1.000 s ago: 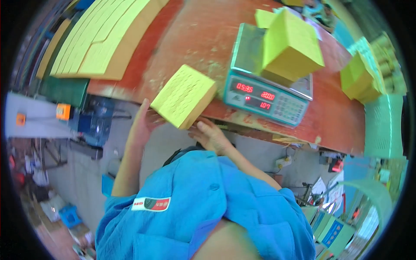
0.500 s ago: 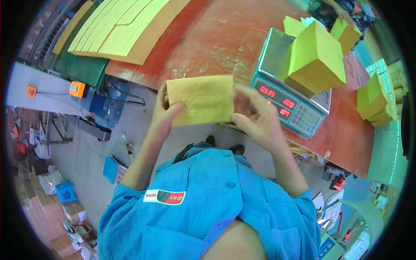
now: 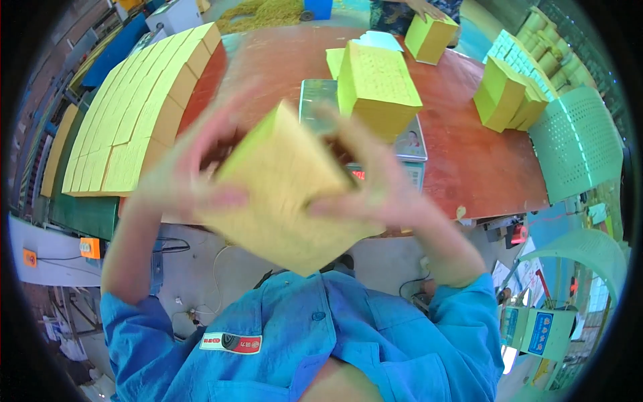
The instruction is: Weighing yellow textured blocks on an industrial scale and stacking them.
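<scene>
Between my two hands is a thick yellow block [image 3: 278, 187], tilted corner-up in front of my chest and blurred by motion. It looks like a stack of paper sheets. My left hand [image 3: 191, 171] grips its left side, thumb on the near face. On the right side, my right hand [image 3: 368, 177] presses with its thumb on the same face and its fingers behind. Beyond my right hand, a larger yellow block [image 3: 382, 77] rests on a digital scale [image 3: 318, 100]. The block in my hands and my right hand partly hide the scale.
Rows of yellow blocks [image 3: 134, 110] sit at the left of the red table [image 3: 462, 154]. Several more blocks [image 3: 502, 94] stand at the right by a perforated green panel [image 3: 579, 147]. Across the table, another person's hand [image 3: 425, 8] touches a yellow block [image 3: 432, 40].
The block has swung from lying level to a corner-up tilt and looks larger. My right hand has closed against its side. The view has shifted, showing more of the table's far side.
</scene>
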The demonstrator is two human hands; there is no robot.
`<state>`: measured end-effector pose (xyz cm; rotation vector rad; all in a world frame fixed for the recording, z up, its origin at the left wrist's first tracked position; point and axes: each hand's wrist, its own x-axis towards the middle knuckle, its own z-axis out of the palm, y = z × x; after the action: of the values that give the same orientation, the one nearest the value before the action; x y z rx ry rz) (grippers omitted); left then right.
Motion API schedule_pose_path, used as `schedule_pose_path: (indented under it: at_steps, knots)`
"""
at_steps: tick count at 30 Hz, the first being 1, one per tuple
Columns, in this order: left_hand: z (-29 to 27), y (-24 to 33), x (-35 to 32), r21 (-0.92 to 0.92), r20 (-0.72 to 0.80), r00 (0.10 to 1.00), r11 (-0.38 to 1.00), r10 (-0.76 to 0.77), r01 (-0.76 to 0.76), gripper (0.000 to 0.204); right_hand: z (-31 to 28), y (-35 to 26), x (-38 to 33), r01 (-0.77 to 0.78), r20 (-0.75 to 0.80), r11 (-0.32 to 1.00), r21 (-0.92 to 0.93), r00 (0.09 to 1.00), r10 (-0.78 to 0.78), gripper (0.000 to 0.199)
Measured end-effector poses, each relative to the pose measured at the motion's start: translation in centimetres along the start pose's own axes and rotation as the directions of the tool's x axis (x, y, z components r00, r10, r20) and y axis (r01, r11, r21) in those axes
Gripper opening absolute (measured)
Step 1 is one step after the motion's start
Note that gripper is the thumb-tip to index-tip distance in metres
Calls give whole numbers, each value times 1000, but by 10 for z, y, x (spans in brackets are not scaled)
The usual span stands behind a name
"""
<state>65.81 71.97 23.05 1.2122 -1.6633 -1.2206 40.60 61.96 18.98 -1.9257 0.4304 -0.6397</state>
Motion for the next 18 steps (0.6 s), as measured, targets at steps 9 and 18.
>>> schedule_pose_path:
  at_steps: [9, 18]
  knots:
    - [14, -26, 194, -721, -107, 983, 693, -146, 24, 83, -168, 21, 66, -151, -272, 826, 543, 899, 344, 58]
    - [7, -26, 240, -395, -265, 904, 893, -336, 217, 85, -197, 62, 97, -414, -151, 802, 430, 843, 516, 56]
